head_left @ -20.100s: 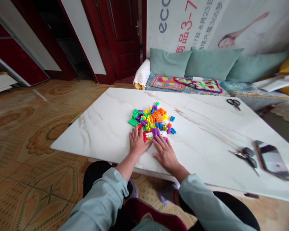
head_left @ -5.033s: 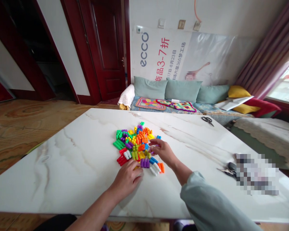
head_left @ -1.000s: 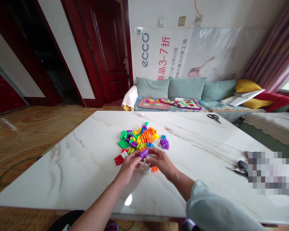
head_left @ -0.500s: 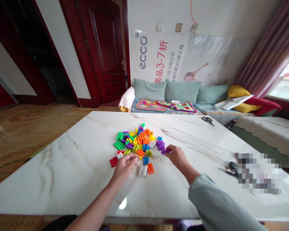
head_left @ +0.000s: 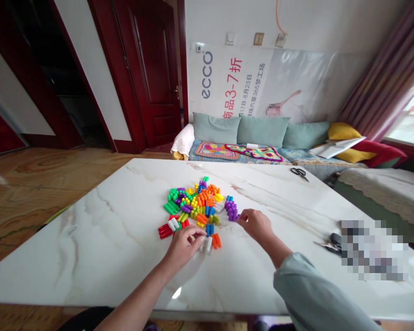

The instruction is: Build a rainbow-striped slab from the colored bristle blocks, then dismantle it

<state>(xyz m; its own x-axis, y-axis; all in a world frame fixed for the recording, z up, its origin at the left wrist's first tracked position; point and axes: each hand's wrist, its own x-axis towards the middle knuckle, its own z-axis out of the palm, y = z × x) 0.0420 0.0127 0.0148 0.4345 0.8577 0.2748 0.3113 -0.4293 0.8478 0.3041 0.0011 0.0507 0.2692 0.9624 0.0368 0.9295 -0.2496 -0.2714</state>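
Note:
A pile of colourful plastic toy blocks (head_left: 196, 202), made of joined rounded pegs, lies mid-table. To its right stands a row of purple blocks (head_left: 232, 211) with a blue block (head_left: 229, 198) at its far end. My right hand (head_left: 257, 225) is closed in a pinch at the row's near end, its fingertips on a purple block. My left hand (head_left: 184, 243) hovers low in front of the pile, thumb and fingers apart, holding nothing I can see. Its fingertips partly cover a white block (head_left: 209, 244), beside an orange block (head_left: 216, 241). A red block (head_left: 164, 231) lies left of this hand.
The blocks lie on a white marble-patterned table (head_left: 106, 257). Black scissors (head_left: 299, 174) rest near its far right edge. Another dark-handled tool (head_left: 333, 242) lies at the right beside a blurred-out item (head_left: 372, 250). Behind the table stands a sofa (head_left: 214, 158) with cushions.
My left hand has moved right and slightly nearer to me, from beside the red blocks to over the white block. My right hand stays at the purple row, where less purple shows between its fingers.

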